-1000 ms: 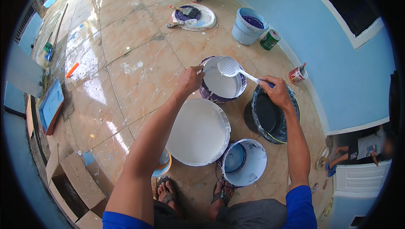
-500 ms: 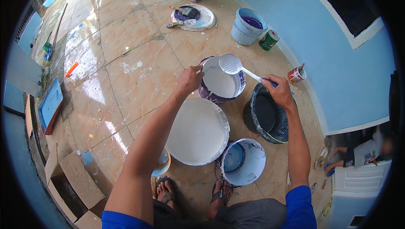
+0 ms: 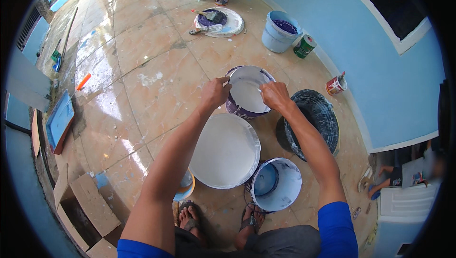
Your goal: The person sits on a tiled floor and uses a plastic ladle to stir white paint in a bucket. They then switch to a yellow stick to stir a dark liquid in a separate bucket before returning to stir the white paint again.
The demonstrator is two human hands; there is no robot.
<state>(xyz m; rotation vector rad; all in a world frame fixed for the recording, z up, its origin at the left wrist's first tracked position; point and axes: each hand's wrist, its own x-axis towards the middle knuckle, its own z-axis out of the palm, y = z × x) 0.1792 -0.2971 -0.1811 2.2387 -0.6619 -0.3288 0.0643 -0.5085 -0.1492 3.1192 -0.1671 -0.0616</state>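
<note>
My left hand (image 3: 215,92) is closed on the left rim of a purple-stained bucket (image 3: 244,110) that holds white paint (image 3: 247,95). Over the same bucket's right side, my right hand (image 3: 276,96) is closed in a fist around the handle of the slotted skimmer. The skimmer's perforated head and most of its length are hidden by the hand and the bucket. Nearer to me stands a wide tub full of white paint (image 3: 225,151). Beneath my right forearm is a black bucket (image 3: 327,115) with a paint-smeared rim.
A white bucket with blue residue (image 3: 288,186) stands by my feet. Farther off are a light-blue pail (image 3: 277,42), a green can (image 3: 304,46), a red-and-white can (image 3: 336,85) and brushes on a white lid (image 3: 233,23). At left lie a paint tray (image 3: 61,118) and a cardboard box (image 3: 95,203).
My right hand has moved left from above the black bucket to the purple-stained bucket. The skimmer's head, in plain sight before, is now out of view. My left hand stays on the rim.
</note>
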